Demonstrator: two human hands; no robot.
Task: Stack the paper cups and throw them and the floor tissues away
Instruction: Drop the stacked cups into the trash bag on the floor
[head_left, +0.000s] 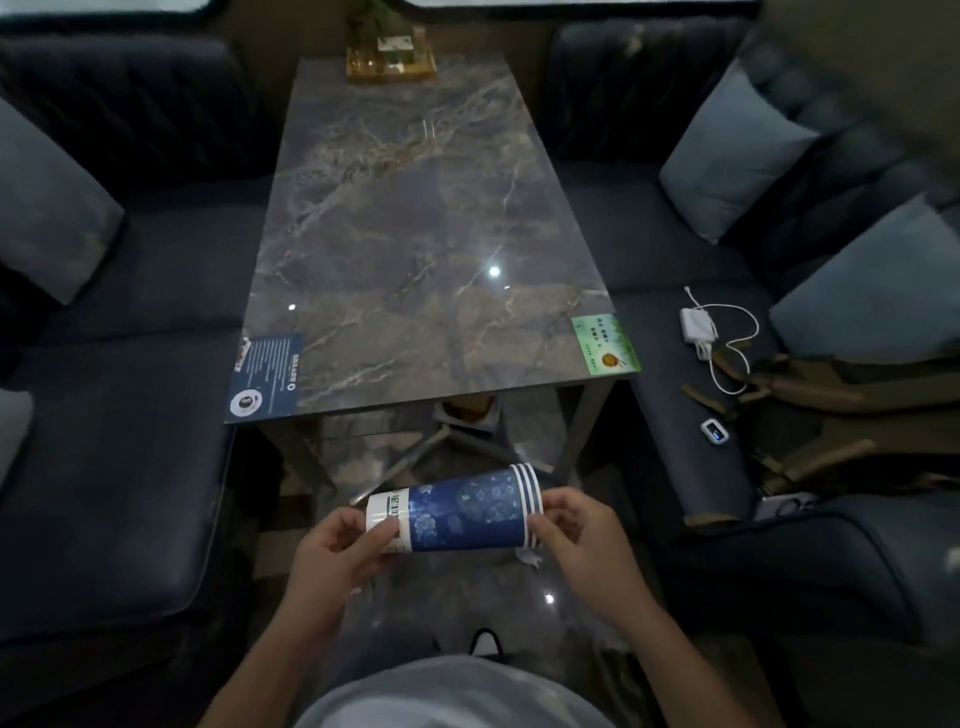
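A stack of blue-and-white paper cups (462, 512) lies sideways in the air in front of me, below the table's near edge, with several white rims at its right end. My left hand (337, 545) grips the narrow white bottom end. My right hand (576, 525) holds the rim end. A small white tissue scrap (530, 558) shows on the floor just under the stack's right end, partly hidden by my right hand.
A marble table (415, 234) stands ahead between dark blue sofas (104, 441), with a gold tray (390, 65) at its far end. A charger with cable (698, 325), a small device (715, 431) and a tan bag (831, 395) lie on the right sofa.
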